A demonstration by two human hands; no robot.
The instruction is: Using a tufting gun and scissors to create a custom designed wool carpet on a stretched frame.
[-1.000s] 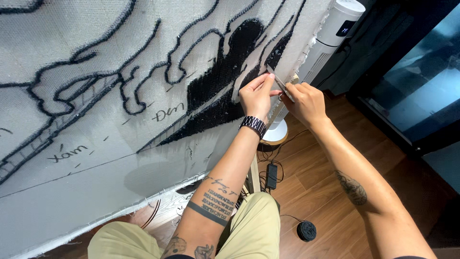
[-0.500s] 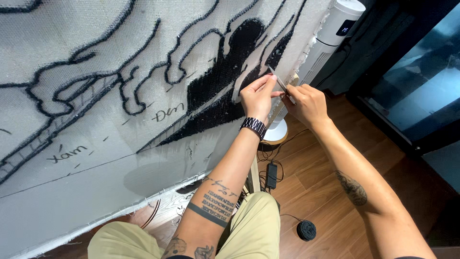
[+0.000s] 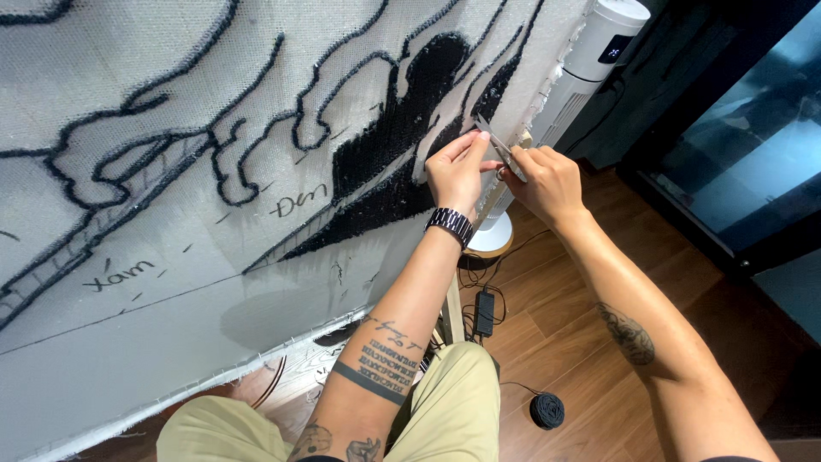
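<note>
**Inspector:** What is held, and where?

**Assessor:** A pair of scissors (image 3: 500, 152) is gripped in the right hand (image 3: 547, 181), fingers closed around the handles, blades pointed up and left against the stretched tufting cloth (image 3: 171, 282). The tool is placed at the right end of the black tufted patch (image 3: 402, 128), close to the cloth's frayed right edge. The left hand (image 3: 456, 175) is laid on the cloth just beside the blades, thumb and fingers drawn together as if something small is pinched there; what is pinched cannot be told, being too fine to see.

**Inspector:** What is found changed against the pictures a second and half a second ago?

**Assessor:** Very little. Both hands are seen at the same spot on the patch. The blades appear raised slightly and turned more towards the cloth's edge; whether they were closed in between cannot be told. It is judged that trimming at this one point is being carried on, not finished.

**Inspector:** Surroundings?

**Assessor:** A white tower fan (image 3: 590, 60) is stood behind the cloth's edge. On the wooden floor (image 3: 590, 342) a ball of black yarn (image 3: 546, 410) and a black power adapter (image 3: 484, 311) are noted, well apart from the hands. A black wristwatch (image 3: 450, 225) is worn on the left wrist.
</note>
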